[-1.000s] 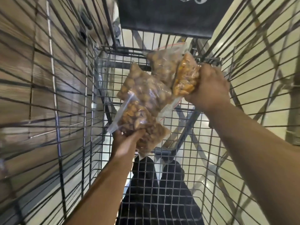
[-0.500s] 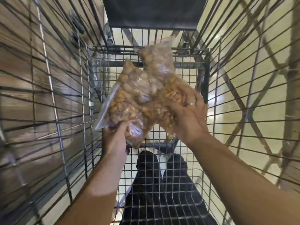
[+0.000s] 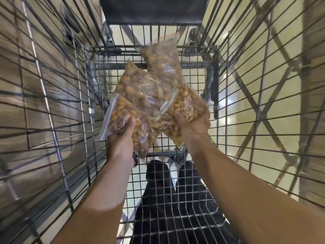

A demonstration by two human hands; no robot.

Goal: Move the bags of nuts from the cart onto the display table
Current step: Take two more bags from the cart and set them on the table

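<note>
Several clear zip bags of brown and yellow nuts (image 3: 149, 95) are bunched together above the floor of the wire cart (image 3: 175, 199). My left hand (image 3: 121, 140) grips the lower left bag of yellow nuts (image 3: 119, 117) from below. At the right, my right hand (image 3: 191, 124) holds another bag of yellow nuts (image 3: 188, 104). A bag of darker nuts (image 3: 161, 62) sticks up behind them towards the cart's far end. The display table is not in view.
Wire cart walls (image 3: 52, 103) rise close on the left and right (image 3: 263, 103). A dark panel (image 3: 153, 9) closes the far end. Through the mesh floor I see dark trouser legs (image 3: 168, 191) and pale tiles.
My right hand has come down and leftward with its bag, joining the bunch held by the left hand. Both hands now hold the bags together, lower in the cart.
</note>
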